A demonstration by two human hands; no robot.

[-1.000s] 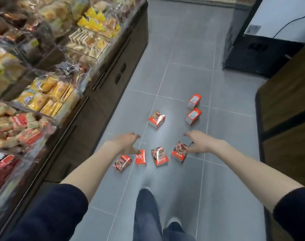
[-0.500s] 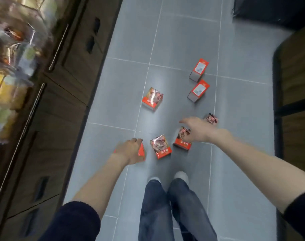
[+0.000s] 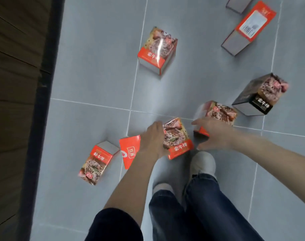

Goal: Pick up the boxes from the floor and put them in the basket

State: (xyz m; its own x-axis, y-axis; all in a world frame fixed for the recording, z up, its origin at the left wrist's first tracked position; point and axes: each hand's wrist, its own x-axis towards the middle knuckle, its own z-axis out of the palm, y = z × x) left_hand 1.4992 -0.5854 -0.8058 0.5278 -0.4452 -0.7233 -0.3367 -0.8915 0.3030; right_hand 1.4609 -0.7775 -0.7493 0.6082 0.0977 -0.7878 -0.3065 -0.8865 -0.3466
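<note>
Several red snack boxes lie scattered on the grey tiled floor (image 3: 96, 84). My left hand (image 3: 152, 140) curls over the left edge of the centre box (image 3: 178, 141), between it and a flat red box (image 3: 130, 153). My right hand (image 3: 216, 134) hovers with fingers spread over the near corner of another box (image 3: 219, 112), and it holds nothing. More boxes lie at the left (image 3: 96, 162), further up (image 3: 157, 49), at the top right (image 3: 249, 26), and a dark-fronted one at the right (image 3: 263, 96). No basket is in view.
The dark base of a wooden cabinet (image 3: 17, 84) runs along the left side. My white shoes (image 3: 203, 162) and jeans-clad legs (image 3: 191, 214) stand just below the centre box. Another box (image 3: 238, 4) is cut off by the top edge.
I have bent down, so the boxes look much nearer. My left hand moved right onto the centre box. My right hand came down beside it, over the neighbouring box.
</note>
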